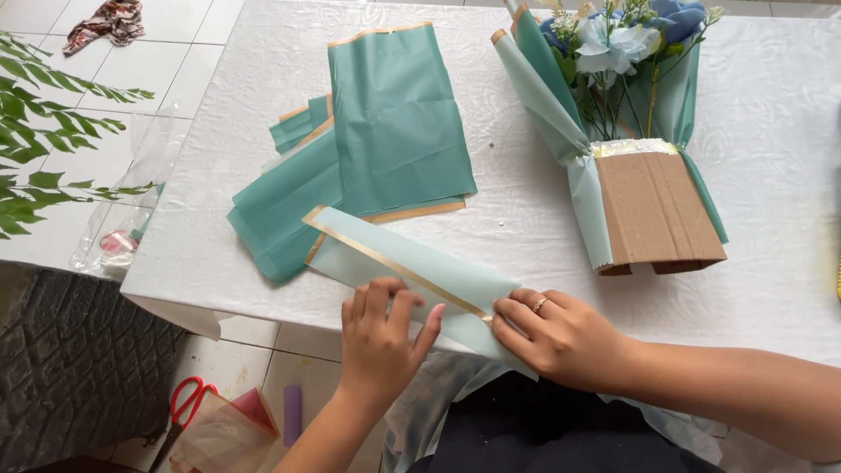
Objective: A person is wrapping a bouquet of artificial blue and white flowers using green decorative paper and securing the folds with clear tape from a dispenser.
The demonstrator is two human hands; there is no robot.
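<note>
A pale green wrapping sheet with a gold border [399, 267] lies folded at the near edge of the white table [771, 175]. My left hand [381, 337] presses flat on its near fold with fingers spread. My right hand [561, 337], wearing a ring, pinches the sheet's right end. A pile of darker teal sheets [385, 131] lies behind it. At the back right stands a bouquet of blue and white flowers [618, 44], wrapped in teal paper with a brown cardboard base [657, 210].
Green leafy branches [35, 131] reach in from the left, over a clear plastic bag [131, 201]. Red-handled scissors [184, 407], a purple tube [292, 412] and a pinkish sheet [223, 434] lie on the tiled floor. A patterned cloth [105, 22] lies far left.
</note>
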